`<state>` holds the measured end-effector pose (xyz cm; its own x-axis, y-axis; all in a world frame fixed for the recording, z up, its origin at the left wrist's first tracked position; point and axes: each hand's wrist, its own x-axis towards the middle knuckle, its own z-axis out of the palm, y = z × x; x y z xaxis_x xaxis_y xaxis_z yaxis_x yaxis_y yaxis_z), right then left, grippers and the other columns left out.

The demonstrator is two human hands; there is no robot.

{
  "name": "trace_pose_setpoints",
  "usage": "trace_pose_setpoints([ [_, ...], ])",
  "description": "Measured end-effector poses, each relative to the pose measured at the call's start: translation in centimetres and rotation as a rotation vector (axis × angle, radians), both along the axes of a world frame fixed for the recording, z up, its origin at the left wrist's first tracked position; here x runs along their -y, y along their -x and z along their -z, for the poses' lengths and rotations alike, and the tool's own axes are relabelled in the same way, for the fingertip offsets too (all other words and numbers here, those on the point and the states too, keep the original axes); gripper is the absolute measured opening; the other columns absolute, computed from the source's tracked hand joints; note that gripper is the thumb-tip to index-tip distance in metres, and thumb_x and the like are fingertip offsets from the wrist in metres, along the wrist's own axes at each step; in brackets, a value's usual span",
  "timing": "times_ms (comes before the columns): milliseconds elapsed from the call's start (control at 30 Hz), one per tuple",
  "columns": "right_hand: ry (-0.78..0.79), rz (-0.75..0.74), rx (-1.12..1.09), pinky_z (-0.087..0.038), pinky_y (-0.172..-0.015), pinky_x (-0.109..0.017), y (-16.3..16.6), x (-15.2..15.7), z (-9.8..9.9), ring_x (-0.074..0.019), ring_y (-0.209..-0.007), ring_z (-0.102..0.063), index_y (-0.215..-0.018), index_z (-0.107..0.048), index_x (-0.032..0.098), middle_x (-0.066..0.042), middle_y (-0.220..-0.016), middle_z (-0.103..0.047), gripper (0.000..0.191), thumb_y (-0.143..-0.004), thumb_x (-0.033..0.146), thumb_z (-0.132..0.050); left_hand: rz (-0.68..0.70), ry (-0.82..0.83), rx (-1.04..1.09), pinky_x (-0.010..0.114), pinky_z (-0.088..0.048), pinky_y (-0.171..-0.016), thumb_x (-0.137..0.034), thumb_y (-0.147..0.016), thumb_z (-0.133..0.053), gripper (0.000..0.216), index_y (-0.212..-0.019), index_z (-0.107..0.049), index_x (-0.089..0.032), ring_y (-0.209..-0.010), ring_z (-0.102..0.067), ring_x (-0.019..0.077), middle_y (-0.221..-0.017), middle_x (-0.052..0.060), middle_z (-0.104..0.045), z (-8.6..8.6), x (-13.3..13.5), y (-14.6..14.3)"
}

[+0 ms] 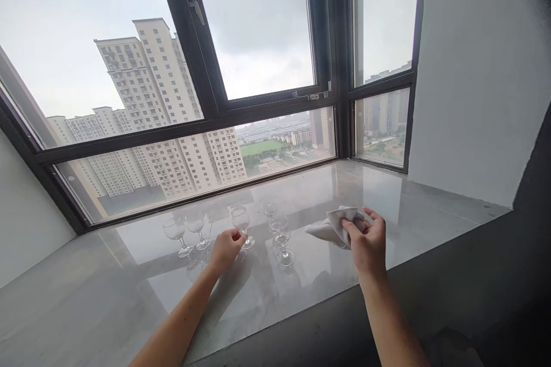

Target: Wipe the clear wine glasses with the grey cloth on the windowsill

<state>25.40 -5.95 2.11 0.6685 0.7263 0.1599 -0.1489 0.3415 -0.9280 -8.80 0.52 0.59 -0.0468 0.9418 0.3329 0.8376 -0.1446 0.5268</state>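
My left hand [227,250] pinches a clear stemmed glass [240,219] low, at its stem; the glass stands upright on the glossy grey sill [129,309]. My right hand [371,241] is closed on a pale grey cloth [340,225], bunched between thumb and fingers, with part of it drooping to the left just over the sill. Right of the held glass stands another stemmed glass [282,235], with a further glass [271,209] behind it, partly overlapped. To the left of my left hand are two more, a stemmed glass [174,230] and its neighbour [196,222].
Dark window frames [267,104] rise behind the sill, with a window handle [197,10] and a metal latch [313,96]. White walls [477,80] close off both sides. The sill's front edge [301,312] runs slantwise below my hands.
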Motion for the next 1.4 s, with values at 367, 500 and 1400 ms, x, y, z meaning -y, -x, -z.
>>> trace_pose_setpoints([
  [367, 0.073, -0.022, 0.037, -0.05, -0.074, -0.032, 1.1, -1.7, 2.5, -0.0223, -0.09, -0.065, -0.13, -0.04, 0.022, -0.005, -0.098, -0.065, 0.073, -0.067, 0.039, -0.073, 0.283, -0.029, 0.065, 0.032, -0.045, -0.08, -0.036, -0.079, -0.063, 0.02, -0.07, -0.075, -0.022, -0.081, -0.064, 0.0218, -0.084, 0.006, -0.07, -0.4, 1.2, -1.4],
  [500, 0.115, 0.009, 0.072, -0.05, -0.076, -0.034, 1.1, -2.0, 3.3, -0.0229, -0.09, -0.065, -0.129, -0.041, 0.022, -0.004, -0.099, -0.066, 0.072, -0.067, 0.04, -0.073, 0.385, -0.027, 0.105, 0.033, -0.047, -0.086, -0.033, -0.077, -0.066, 0.017, -0.086, -0.078, -0.024, -0.09, -0.065, 0.0235, -0.096, 0.008, -0.071, -0.4, 1.6, -1.5],
  [1400, 0.105, -0.005, 0.038, -0.05, -0.077, -0.034, 1.2, -1.8, 3.4, -0.0222, -0.091, -0.065, -0.13, -0.042, 0.023, -0.005, -0.102, -0.065, 0.074, -0.065, 0.037, -0.076, -0.802, -0.353, 0.598, 0.052, -0.033, -0.103, -0.035, -0.071, -0.066, 0.062, -0.122, -0.033, -0.025, -0.124, -0.041, 0.0339, -0.13, 0.013, -0.041, -1.1, -1.8, 4.8],
])
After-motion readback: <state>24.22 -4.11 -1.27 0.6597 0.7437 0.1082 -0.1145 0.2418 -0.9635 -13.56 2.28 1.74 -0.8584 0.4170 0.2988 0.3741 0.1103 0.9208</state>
